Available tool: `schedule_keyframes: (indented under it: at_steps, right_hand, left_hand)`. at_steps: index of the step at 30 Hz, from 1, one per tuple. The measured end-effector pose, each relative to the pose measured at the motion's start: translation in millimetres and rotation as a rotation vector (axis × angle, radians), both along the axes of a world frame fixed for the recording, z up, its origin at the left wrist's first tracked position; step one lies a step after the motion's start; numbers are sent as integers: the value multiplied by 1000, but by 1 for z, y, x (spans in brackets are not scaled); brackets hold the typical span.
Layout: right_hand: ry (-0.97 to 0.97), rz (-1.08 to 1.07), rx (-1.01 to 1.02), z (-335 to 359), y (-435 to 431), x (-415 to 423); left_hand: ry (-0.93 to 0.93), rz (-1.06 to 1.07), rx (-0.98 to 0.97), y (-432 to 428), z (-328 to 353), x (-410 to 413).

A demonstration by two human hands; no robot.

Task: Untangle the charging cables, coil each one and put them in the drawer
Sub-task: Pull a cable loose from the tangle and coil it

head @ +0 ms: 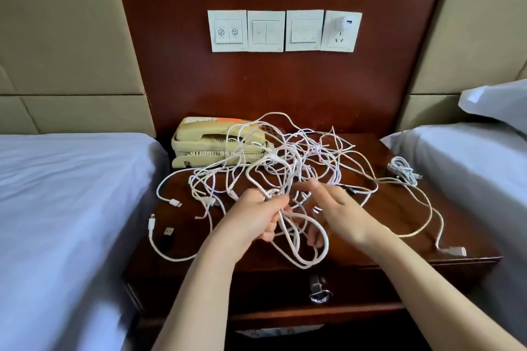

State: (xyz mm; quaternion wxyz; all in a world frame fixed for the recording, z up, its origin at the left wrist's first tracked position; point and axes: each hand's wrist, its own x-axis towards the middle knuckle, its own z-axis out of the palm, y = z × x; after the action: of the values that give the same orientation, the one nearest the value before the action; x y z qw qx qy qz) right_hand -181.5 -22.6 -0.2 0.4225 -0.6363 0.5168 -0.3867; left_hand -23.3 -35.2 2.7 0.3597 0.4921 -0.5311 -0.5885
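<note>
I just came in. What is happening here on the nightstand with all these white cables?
A person is sorting a tangle of white charging cables on the nightstand. The left hand grips a bunch of strands; the right hand reaches into the loops, but I cannot tell if it pinches one. One small coiled cable lies at the right edge. The drawer below looks shut.

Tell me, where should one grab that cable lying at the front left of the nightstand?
Probably pinch the cable just behind its white plug, coming from above on the left. That end lies flat and free on the nightstand, apart from the tangle.
</note>
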Motion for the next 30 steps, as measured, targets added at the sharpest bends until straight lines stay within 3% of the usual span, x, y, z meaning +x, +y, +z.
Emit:
schedule_keyframes:
  at_steps: [2,7,13,18,23,27,30]
  right_hand:
    - [-38,28,67,-3,-3,0]
    - [115,105,-85,-13,-14,-10]
    - [-167,-14,181,-2,-23,-21]
    - [-28,-73,-70,4,-18,-29]
    - [-31,-317,-208,-7,-19,-45]
    - [37,-503,-320,-10,-15,-61]
    - [50,-528,-463,-7,-5,-58]
  left_hand:
    - [-48,89,-39,-9,-9,-8]
    - [-150,302,-135,-25,-17,-24]
    - [46,276,-119,-41,-27,-35]
    - [185,180,-97,-36,-12,-39]
    - [328,134,-2,-18,6,-31]
    - [250,169,-110,-7,2,-25]
    - [194,210,-168,-3,-4,-23]
